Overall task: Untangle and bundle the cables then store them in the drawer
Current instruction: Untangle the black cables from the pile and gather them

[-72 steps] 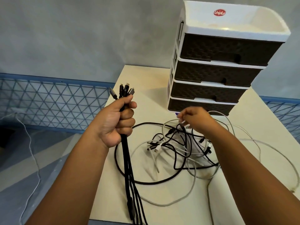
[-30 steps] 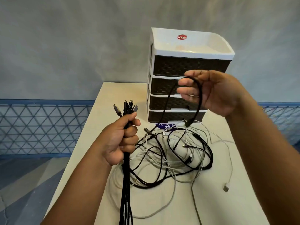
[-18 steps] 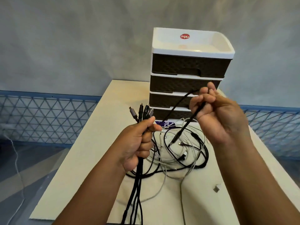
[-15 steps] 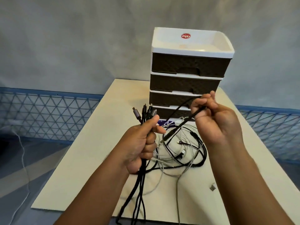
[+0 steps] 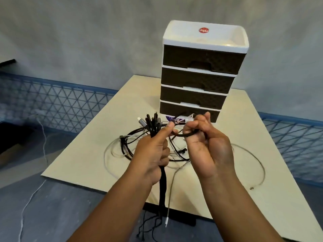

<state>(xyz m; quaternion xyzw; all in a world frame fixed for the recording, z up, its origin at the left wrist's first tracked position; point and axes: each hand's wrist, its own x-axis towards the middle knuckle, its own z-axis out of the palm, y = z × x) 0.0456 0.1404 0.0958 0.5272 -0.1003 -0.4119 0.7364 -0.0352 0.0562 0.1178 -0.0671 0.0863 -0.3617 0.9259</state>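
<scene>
My left hand (image 5: 153,151) grips the bundle of black cables (image 5: 152,123), plugs up, above the counter (image 5: 83,154). My right hand (image 5: 202,145) pinches another black cable (image 5: 186,134) beside it. I should line its plug level with the others before re-gripping.

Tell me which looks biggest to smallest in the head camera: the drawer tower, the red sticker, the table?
1. table
2. drawer tower, though it stands farther back than the table's near edge
3. red sticker
</scene>
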